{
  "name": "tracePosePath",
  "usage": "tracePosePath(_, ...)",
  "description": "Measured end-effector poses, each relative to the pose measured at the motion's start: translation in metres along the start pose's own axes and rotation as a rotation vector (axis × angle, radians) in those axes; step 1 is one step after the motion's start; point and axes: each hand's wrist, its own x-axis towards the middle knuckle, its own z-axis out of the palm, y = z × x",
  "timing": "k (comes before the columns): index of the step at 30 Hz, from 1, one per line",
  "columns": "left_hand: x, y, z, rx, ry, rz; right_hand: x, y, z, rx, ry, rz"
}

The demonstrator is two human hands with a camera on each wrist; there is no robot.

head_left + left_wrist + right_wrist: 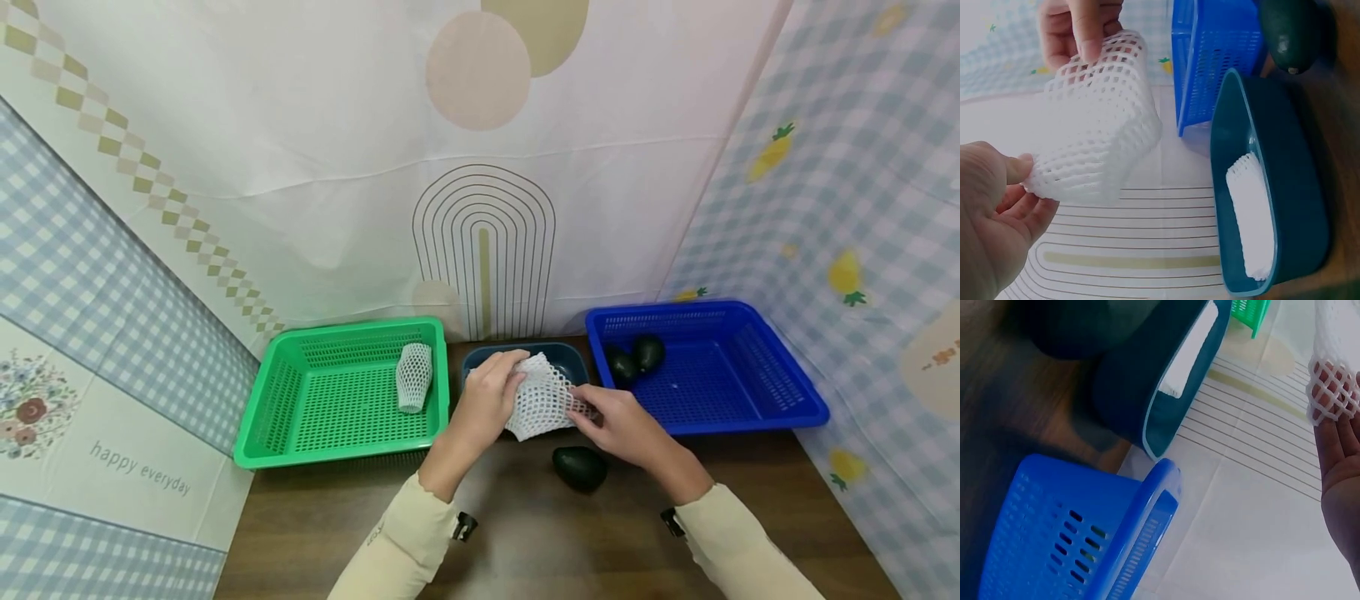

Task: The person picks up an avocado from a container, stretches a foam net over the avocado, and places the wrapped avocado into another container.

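Note:
A white foam fruit net (pixel 542 398) is stretched between both hands above a dark teal bin. My left hand (pixel 483 404) pinches one end of it between thumb and fingers. At the other end, my right hand (pixel 626 423) pinches the mesh edge, and in the right wrist view some of its fingers (pixel 1329 440) show through the holes. No fruit is visible inside this net. A dark green avocado (pixel 580 468) lies on the table just below the hands. Folded white netting (pixel 1250 219) lies in the teal bin (pixel 1300 187).
At left, a green basket (pixel 337 454) holds one white net sleeve (pixel 414 379); its contents are hard to make out. The blue basket (pixel 720 375) at right contains two avocados (pixel 648 356) in its left corner. A patterned cloth wall (pixel 337 250) rises behind the wooden table (pixel 525 542).

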Motion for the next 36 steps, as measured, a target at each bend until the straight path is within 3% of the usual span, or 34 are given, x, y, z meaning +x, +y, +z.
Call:
tracePosePath(9,-0.008,0.004,0.009,-0.020,-0.058,-0.039,0.004,-0.004,0.001,0.061,0.089,-0.066)
tracePosePath(16,-0.017,0.009,0.014,-0.095,-0.233,-0.050,0.014,-0.009,0.003,0.064,0.155,-0.067)
tracePosePath(19,-0.019,0.010,0.017,-0.119,-0.275,-0.045,0.018,-0.013,0.002,0.077,0.164,-0.058)
tracePosePath(24,-0.020,0.008,0.021,-0.106,-0.226,-0.018,0.021,-0.015,0.001,0.077,0.155,-0.055)
tracePosePath(32,-0.017,0.003,0.016,-0.090,-0.095,-0.051,0.010,-0.010,0.002,0.035,0.061,0.010)
tracePosePath(36,-0.017,0.002,0.013,-0.092,-0.064,-0.088,0.003,-0.007,0.003,0.044,0.025,0.043)
